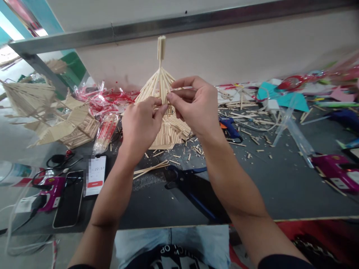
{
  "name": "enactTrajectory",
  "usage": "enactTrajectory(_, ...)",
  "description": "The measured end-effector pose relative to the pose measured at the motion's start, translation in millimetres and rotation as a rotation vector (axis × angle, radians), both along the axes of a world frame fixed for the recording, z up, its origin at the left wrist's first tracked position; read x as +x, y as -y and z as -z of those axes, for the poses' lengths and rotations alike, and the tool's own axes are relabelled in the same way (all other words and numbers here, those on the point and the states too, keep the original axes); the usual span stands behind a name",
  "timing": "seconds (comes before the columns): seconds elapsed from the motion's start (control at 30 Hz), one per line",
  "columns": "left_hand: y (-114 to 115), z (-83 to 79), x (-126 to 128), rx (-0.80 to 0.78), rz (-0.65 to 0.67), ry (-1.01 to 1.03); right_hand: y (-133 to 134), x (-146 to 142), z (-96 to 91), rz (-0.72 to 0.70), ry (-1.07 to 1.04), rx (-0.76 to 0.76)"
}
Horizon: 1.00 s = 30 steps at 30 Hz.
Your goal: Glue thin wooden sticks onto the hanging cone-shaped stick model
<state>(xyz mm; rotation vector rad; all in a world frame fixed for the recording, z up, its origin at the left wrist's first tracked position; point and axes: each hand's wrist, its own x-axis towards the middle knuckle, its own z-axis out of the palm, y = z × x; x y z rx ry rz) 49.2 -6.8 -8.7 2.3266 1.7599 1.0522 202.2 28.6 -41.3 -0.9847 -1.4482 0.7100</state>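
A model tower of thin wooden sticks (146, 89) stands on the dark table, with a cone-shaped roof and a bundle of short sticks at its tip. Its lower part widens into a stick base (165, 139). At the front of the roof, my left hand (144, 121) has thumb and fingers pinched together against the sticks. Opposite it, my right hand (193, 101) pinches at the same spot from the right, thumb and forefinger close together. Whatever lies between the fingertips of either hand is too small to make out.
Another stick model (70, 123) stands at the left. Near it lie packs of sticks (106, 132), a lit phone (95, 175) and a dark phone (69, 200). A blue-black cutter (196, 190) lies in front. Stick offcuts (252, 138) and a blue glue gun (231, 129) are at right.
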Motion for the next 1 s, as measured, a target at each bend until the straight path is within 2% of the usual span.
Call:
enactTrajectory(0.23, 2.9, -2.0, -3.7, -0.017, 0.056, -0.085, 3.3, -1.6, 0.2, 0.025, -0.018, -0.017)
enactTrajectory(0.63, 3.5, -4.1, -0.7, -0.038, -0.003, -0.193, 3.0, -3.2, 2.5, 0.048, 0.001, 0.029)
enactTrajectory(0.87, 1.4, -3.0, -6.4, -0.017, 0.058, -0.209, -0.2, -1.0, 6.3, 0.052, 0.051, 0.055)
enactTrajectory(1.0, 3.0, -2.8, -4.7, 0.009, 0.037, -0.218, -1.5, 0.9, 8.0, 0.029, 0.089, 0.083)
